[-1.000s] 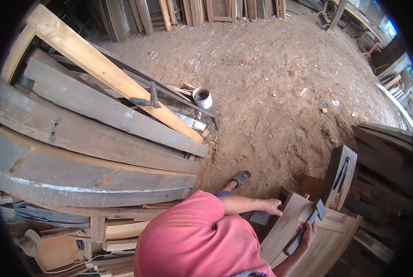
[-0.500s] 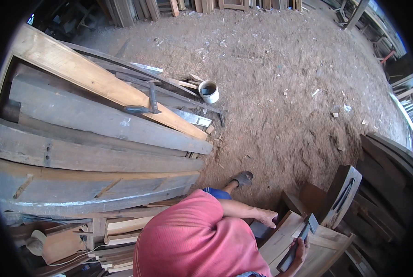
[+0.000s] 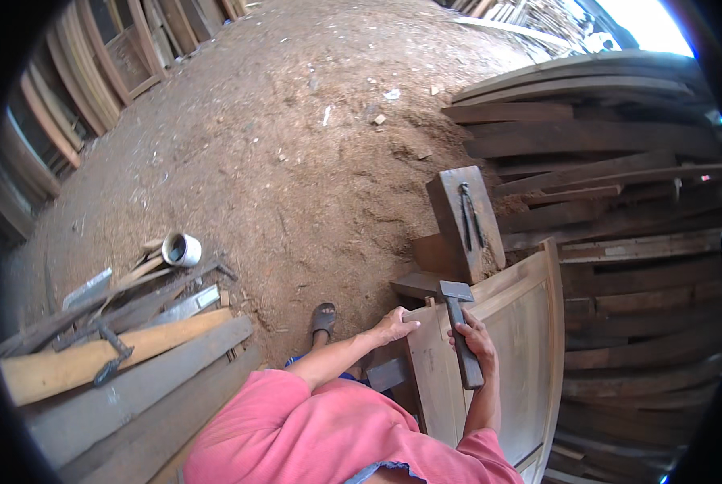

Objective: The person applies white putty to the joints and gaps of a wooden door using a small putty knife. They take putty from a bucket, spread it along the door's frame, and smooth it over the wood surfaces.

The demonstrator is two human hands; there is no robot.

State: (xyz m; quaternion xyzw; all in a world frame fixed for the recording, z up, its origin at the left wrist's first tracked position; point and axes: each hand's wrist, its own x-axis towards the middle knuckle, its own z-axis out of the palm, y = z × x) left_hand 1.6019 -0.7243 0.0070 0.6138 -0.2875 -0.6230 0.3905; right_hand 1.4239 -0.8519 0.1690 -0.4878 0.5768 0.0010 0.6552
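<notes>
A hammer [image 3: 462, 335] with a square metal head and a thick dark handle is gripped by my right hand [image 3: 478, 339], its head pointing away from me. Beneath it lies a framed wooden door panel [image 3: 510, 343] in pale wood, slanting up toward the far right. My left hand [image 3: 393, 326] is at the panel's near left corner, thumb and forefinger apart, the fingertips touching its edge. Beside those fingers a small wooden peg end [image 3: 430, 302] sticks out of the frame. The underside of the left hand is hidden.
Behind the panel stands a thick wooden block [image 3: 466, 222] with dark pincers [image 3: 471, 216] on it. Dark planks [image 3: 643, 323] are stacked along the right. At the left lie boards [image 3: 127, 351], a clamp-like tool [image 3: 112, 352] and a white bucket [image 3: 182, 250]. Shavings cover the ground [image 3: 296, 161].
My view has swung to the right, bringing the panel and plank stack nearer the middle. My left hand has come onto the panel's corner. The hammer stays in my right hand, now more upright in view.
</notes>
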